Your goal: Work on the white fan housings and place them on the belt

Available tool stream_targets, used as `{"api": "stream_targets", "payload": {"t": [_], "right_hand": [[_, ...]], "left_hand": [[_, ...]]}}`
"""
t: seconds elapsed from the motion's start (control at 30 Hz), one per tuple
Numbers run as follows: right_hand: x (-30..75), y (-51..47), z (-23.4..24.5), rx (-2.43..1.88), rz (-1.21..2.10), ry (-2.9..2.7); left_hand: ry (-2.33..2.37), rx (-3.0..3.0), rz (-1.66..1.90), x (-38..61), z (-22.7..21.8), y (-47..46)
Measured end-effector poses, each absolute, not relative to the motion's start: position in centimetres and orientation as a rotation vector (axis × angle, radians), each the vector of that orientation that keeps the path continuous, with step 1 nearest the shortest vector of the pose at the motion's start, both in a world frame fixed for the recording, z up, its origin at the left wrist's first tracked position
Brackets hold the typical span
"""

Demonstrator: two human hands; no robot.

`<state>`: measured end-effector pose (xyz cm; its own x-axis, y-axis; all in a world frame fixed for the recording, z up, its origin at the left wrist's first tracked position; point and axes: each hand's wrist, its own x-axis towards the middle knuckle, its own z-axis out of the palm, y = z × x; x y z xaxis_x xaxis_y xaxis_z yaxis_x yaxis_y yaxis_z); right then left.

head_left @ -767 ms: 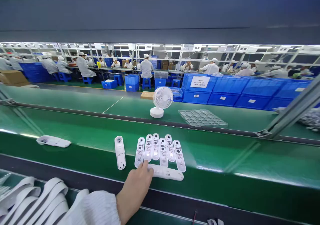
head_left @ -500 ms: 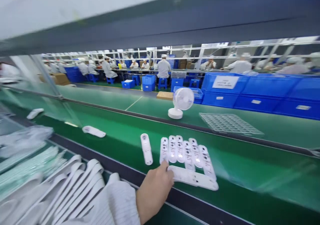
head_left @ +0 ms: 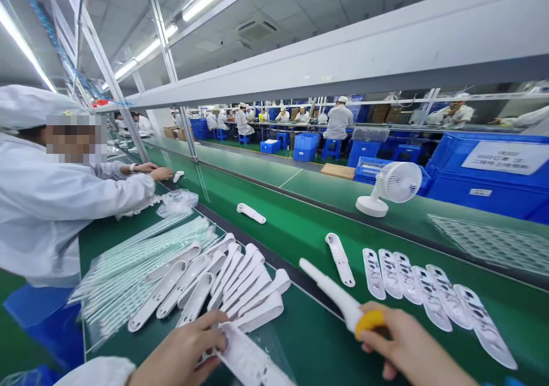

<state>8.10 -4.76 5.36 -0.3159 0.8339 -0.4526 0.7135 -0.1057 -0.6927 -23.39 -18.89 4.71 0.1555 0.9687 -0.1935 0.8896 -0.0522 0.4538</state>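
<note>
With one white housing (head_left: 332, 291) lifted in our right hand (head_left: 407, 346), fingers closed around its yellow-capped end, our left hand (head_left: 184, 354) pinches another shell (head_left: 246, 360) at the bench's near edge, while the stack of shells (head_left: 223, 286) beside it lies untouched.

**Colour and pattern log, bench and belt**

Your right hand (head_left: 407, 346) holds a white plastic piece (head_left: 332, 290) with a yellow cap (head_left: 369, 320) at its near end. Your left hand (head_left: 184, 354), at a white cuff (head_left: 96, 371), rests on a white shell (head_left: 246, 360). The stacked shells (head_left: 214, 283) at near left are plain white. The belt (head_left: 300, 231) is green with a dark edge strip. The row of open shells (head_left: 429, 294) on your right is white, with dark specks and thin wire lines inside. The far fan (head_left: 392, 187) is white; the crates (head_left: 493, 174) behind it are blue with white labels. The co-worker's coat (head_left: 51, 203) at left is white.
</note>
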Motion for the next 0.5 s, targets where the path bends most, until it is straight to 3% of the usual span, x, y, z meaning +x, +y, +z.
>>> {"api": "stream_targets", "payload": {"t": [0.2, 0.37, 0.5], "right_hand": [[-0.2, -8.6, 1.8, -1.647, 1.355, -1.891], [-1.3, -9.6, 1.9, -1.435, 1.416, -1.972], [1.3, -7.2, 2.9, -1.559, 1.104, -1.98]], "left_hand": [[1.863, 2.03, 0.452, -28.7, 1.8, -22.1], [1.928, 2.062, 0.286, -29.1, 0.6, -20.5], [2.016, 2.134, 0.272, -29.9, -0.1, -19.9]]}}
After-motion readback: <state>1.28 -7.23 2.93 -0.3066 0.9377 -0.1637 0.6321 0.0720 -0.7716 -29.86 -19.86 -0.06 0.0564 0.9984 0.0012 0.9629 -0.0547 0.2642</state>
